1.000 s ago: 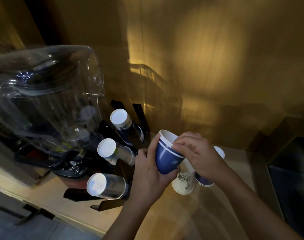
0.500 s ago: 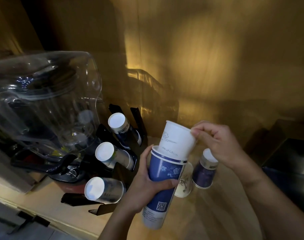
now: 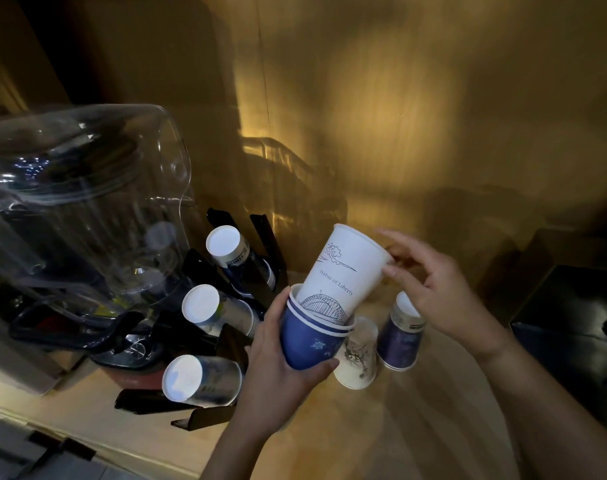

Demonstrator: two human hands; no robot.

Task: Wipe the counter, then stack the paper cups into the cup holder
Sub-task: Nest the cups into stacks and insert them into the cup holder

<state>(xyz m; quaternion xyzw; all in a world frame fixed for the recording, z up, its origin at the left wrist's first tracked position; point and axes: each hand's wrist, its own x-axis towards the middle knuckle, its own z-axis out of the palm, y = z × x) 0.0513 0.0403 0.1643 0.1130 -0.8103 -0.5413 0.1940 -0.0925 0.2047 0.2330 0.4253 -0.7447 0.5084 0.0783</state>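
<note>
The left hand [image 3: 281,362] wraps around the blue cups [image 3: 309,344], held above the counter [image 3: 416,427] beside the black cup holder [image 3: 225,344]. A white cup [image 3: 343,271] sits tilted in them; the right hand [image 3: 437,289], fingers spread loose, touches its rim.

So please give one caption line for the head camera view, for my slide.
Left hand holds nested blue cups; right hand touches the white cup standing in them.

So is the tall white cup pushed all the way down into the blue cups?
No. The white cup sits only partway in the blue cups held by the left hand; most of it sticks out, tilted.
</note>
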